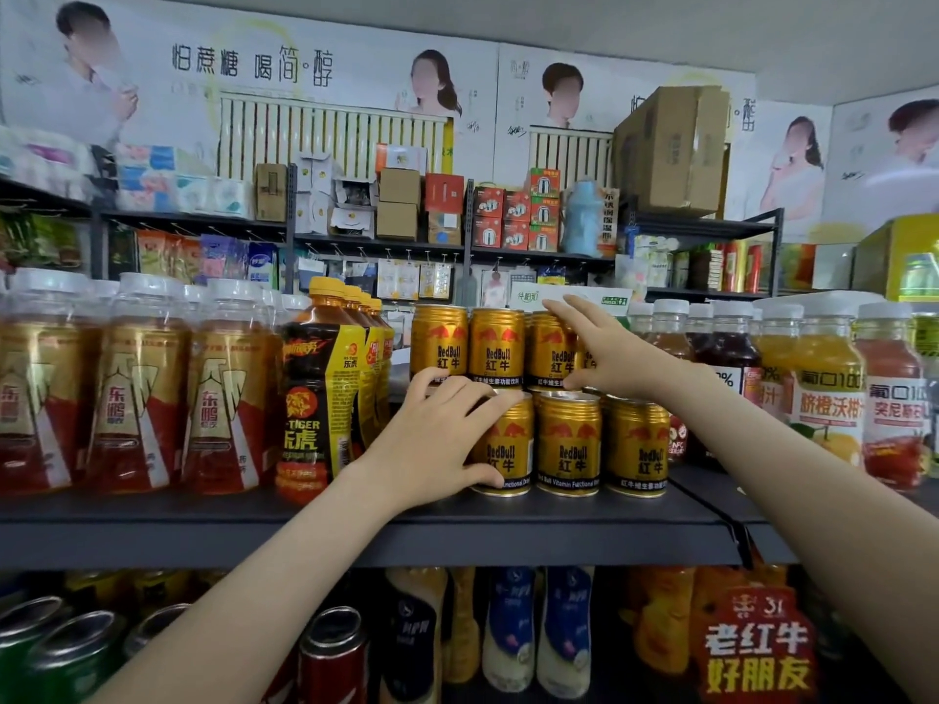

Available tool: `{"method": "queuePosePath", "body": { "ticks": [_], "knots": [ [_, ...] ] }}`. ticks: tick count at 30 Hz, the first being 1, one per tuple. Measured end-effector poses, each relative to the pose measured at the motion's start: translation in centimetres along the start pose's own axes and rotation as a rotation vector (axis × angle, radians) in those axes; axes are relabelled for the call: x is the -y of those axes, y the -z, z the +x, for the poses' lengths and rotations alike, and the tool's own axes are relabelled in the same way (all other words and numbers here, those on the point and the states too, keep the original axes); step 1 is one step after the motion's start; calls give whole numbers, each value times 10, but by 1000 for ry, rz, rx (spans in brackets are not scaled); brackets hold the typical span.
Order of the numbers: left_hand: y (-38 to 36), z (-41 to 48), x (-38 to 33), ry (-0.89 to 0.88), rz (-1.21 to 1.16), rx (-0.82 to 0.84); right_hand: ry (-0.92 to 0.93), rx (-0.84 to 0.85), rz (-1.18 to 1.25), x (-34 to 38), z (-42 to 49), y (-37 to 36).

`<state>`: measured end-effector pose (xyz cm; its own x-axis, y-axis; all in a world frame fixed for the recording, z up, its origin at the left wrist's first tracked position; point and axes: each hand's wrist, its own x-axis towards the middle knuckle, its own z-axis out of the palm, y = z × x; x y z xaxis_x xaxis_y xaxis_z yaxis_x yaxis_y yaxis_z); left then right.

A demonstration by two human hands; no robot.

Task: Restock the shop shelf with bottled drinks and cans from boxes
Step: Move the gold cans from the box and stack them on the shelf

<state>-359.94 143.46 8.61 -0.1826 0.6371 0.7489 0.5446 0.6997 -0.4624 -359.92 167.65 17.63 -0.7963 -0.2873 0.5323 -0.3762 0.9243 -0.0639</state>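
A: What was closest to you?

B: Down low there were round can tops (330, 647), tall pale bottles (508, 627) and a red sign (757, 647). Right above them ran the dark shelf (355, 520).

A: And where were the hands?

B: Both arms reached up to that shelf, and the hands were apart. The left hand (437, 439) was wrapped round the front can (508, 449). Its fingers lay over the top and its thumb was low on the side. That gold can stood on the shelf, at the left end of the bottom row of 3 cans (569, 444).

A: What about the other hand?

B: The right hand (604, 348) was higher and further back. It gripped the end can (589, 355) on the right of the top row (496, 345), with its thumb under it and its fingers over it. The hand hid most of that can. The top row sat right on the bottom cans.

A: What stood beside the cans?

B: On the left were yellow tiger bottles (317, 393), then brown drink bottles (137, 388) with white caps. On the right were juice bottles (828, 393).

A: And far away?

B: A back shelf (381, 241) held small boxes and a blue flask (582, 221). A big brown box (670, 149) sat up high. Posters (254, 63) covered the wall.
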Motion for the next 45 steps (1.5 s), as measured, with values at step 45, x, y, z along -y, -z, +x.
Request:
{"method": "queuePosePath", "body": {
  "ticks": [45],
  "knots": [
    [463, -785, -136, 2050, 162, 846, 906, 951, 476, 780, -337, -463]
  ]
}}
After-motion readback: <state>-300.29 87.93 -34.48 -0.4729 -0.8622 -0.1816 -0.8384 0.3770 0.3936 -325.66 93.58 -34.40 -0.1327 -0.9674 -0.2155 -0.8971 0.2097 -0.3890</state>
